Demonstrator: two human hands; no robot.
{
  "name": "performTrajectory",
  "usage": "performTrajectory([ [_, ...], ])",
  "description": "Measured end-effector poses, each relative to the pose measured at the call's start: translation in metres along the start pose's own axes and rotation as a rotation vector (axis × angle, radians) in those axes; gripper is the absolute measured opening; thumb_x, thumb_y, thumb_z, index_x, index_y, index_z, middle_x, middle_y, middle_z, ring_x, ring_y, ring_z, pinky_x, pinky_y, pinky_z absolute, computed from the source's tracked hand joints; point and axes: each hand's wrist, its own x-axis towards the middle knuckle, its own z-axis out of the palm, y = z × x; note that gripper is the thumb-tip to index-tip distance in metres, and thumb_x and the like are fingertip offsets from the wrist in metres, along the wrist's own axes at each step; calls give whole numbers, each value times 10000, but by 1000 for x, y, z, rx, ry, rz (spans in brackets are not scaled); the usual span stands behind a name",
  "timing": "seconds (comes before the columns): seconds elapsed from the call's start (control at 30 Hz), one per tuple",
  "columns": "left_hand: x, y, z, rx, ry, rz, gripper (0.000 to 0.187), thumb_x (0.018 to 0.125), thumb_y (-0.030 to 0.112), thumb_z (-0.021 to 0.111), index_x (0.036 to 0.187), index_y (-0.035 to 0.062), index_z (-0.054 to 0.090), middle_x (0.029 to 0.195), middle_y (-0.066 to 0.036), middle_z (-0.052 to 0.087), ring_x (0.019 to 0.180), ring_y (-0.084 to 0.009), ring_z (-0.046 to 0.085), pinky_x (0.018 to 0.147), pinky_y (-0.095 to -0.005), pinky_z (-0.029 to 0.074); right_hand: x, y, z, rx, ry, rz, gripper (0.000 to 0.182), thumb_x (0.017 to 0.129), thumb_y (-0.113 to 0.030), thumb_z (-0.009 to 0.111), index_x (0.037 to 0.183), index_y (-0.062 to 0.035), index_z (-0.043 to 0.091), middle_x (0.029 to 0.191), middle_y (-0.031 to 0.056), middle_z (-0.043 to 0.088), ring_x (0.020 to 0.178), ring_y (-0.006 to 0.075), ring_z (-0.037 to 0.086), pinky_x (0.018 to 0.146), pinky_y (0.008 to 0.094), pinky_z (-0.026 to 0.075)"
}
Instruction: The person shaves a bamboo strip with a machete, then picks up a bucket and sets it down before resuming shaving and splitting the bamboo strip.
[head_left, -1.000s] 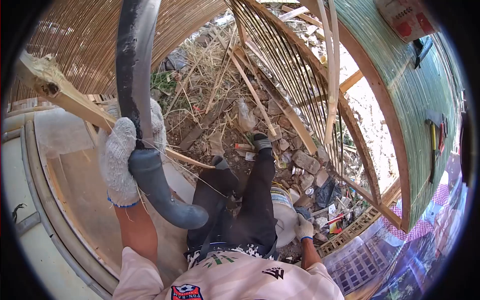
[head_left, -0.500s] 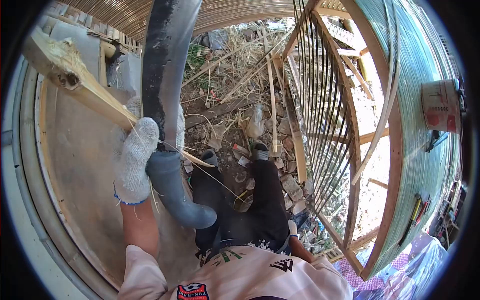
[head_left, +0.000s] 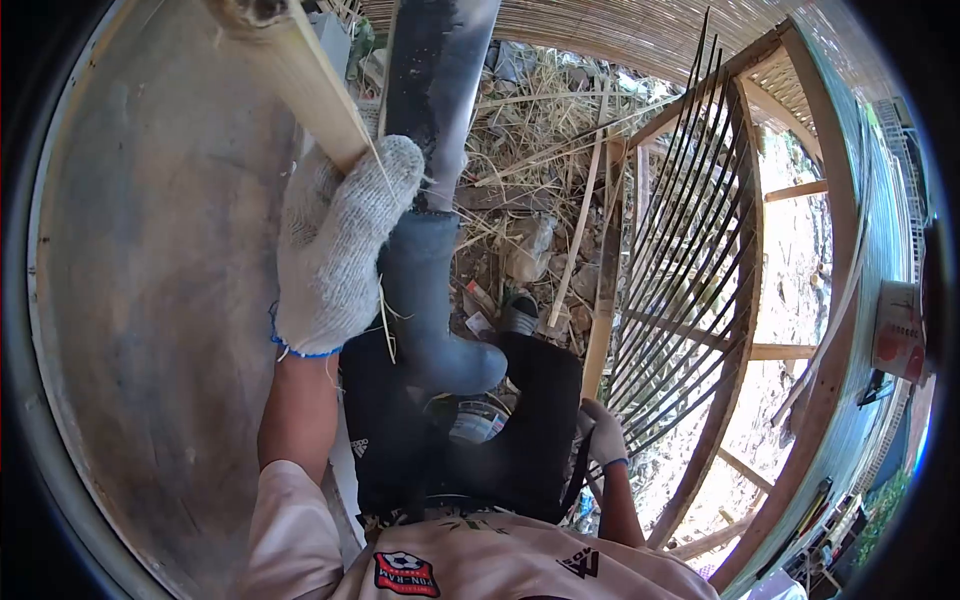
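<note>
My left hand (head_left: 345, 250), in a white knitted glove with a blue hem, is closed round a split bamboo piece (head_left: 315, 90). The bamboo rises to the upper left. Right beside that glove is a large knife with a broad, dark, worn blade (head_left: 435, 90). Its thick grey-blue curved handle (head_left: 425, 300) extends down over my lap; what supports the knife is hidden. Low on the right, by my hip, my right hand (head_left: 603, 432) is gloved too, its fingers curled at a thin dark strip (head_left: 577, 465).
On the right stands a wooden frame (head_left: 745, 300) with several dark thin strips (head_left: 670, 250) along it. Beyond it are a pale green sheet surface (head_left: 870, 240) and a red-and-white tin (head_left: 898, 330). A brown board (head_left: 150, 280) fills the left. Straw and rubble (head_left: 540, 130) cover the ground.
The bamboo has swung to a steeper angle in my left hand. My view has shifted, so the knife and left hand appear further right. More of my right hand shows beside my hip.
</note>
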Motion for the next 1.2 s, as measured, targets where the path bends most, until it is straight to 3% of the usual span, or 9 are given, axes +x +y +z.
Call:
performTrajectory([
  [0.07,-6,-23,5,-325,-9,26,294,986,209,684,1197,7,643,1017,-9,671,932,-63,605,803,-248,490,24,-48,-37,147,259,-140,427,994,-240,599,1322,34,608,1251,180,695,1172,268,665,1010,368,499],
  [0.13,-21,-26,14,-191,9,234,252,1012,232,646,1148,19,653,951,3,634,808,-69,558,697,-255,451,31,-90,-61,332,392,-382,471,1008,-239,576,1389,37,552,1316,162,652,1193,235,635,1032,353,480],
  [0.27,-50,-39,9,-116,-74,314,244,1035,249,605,1113,21,646,921,22,605,789,-67,533,680,-262,435,10,-153,-59,557,499,-691,515,1039,-292,541,1417,56,519,1325,163,638,1149,205,652,989,342,502],
  [0.4,-88,-24,-24,253,-17,307,241,1058,251,566,1085,26,649,923,20,602,837,-43,538,733,-242,457,-27,-181,-53,531,170,-786,543,1032,-328,565,1421,48,517,1348,178,629,1233,254,607,1061,359,450],
  [0.57,-120,-34,-38,-164,-103,261,222,1058,237,569,1069,29,646,883,49,576,784,-27,495,676,-221,426,-59,-166,-43,308,40,-737,495,1046,-321,539,1395,29,547,1306,133,651,1090,180,658,965,343,518],
  [0.67,-131,-37,-47,-183,-44,313,218,1062,250,562,1038,43,624,846,52,557,740,-31,482,638,-230,415,-59,-156,15,504,-94,-609,472,1042,-324,547,1367,17,577,1235,115,694,1039,175,674,933,338,529],
  [0.8,-133,-37,-61,-168,10,313,226,1066,263,556,997,55,608,811,58,539,711,-31,469,609,-234,405,11,-134,153,-15,-220,-616,480,977,-379,570,1299,-31,648,1204,182,704,1134,313,669,980,415,500],
  [0.97,-106,-58,-65,-177,67,249,214,1057,253,580,991,54,623,809,66,545,726,-21,473,631,-222,405,63,-49,288,-640,-690,-404,576,968,-422,546,1445,-99,546,1403,167,612,1271,304,600,1076,399,456],
  [1.2,-54,-105,-61,-139,166,209,196,1030,157,618,1122,-3,682,995,-5,653,869,-49,573,762,-231,477,82,44,339,-615,-1008,-760,576,961,-438,561,1452,-137,545,1469,148,562,1338,319,547,1118,411,416],
])
